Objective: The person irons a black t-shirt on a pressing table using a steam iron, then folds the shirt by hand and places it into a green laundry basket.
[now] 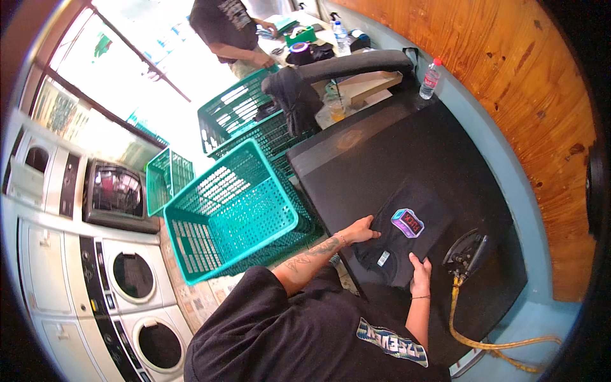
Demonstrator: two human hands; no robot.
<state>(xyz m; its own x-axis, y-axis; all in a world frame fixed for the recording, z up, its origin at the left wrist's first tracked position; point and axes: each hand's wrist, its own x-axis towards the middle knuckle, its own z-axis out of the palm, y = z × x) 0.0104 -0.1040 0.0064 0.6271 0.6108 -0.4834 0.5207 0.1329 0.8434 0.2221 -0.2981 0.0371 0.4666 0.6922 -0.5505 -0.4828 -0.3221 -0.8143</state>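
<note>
A folded black T-shirt (pixel 432 215) with a colourful printed patch lies on a black padded pressing table (pixel 363 157). Its neckline faces my body, with a white label (pixel 383 258) inside the collar. At the shirt's left edge, my left hand (pixel 359 231) grips the cloth between thumb and fingers. My right hand (pixel 420 273) holds the edge nearer the collar on the right, thumb on top. Some fingertips of both hands are hidden. Just right of the shirt, an iron (pixel 464 258) rests on the table, apart from my right hand.
A yellow hose (pixel 452 315) trails from the iron off the table. Left of the table stands a green plastic basket (pixel 253 205), with more baskets behind. Front-loading machines (pixel 133 274) line the left. A bottle (pixel 430 79) stands at the far corner; a person (pixel 229 33) works beyond.
</note>
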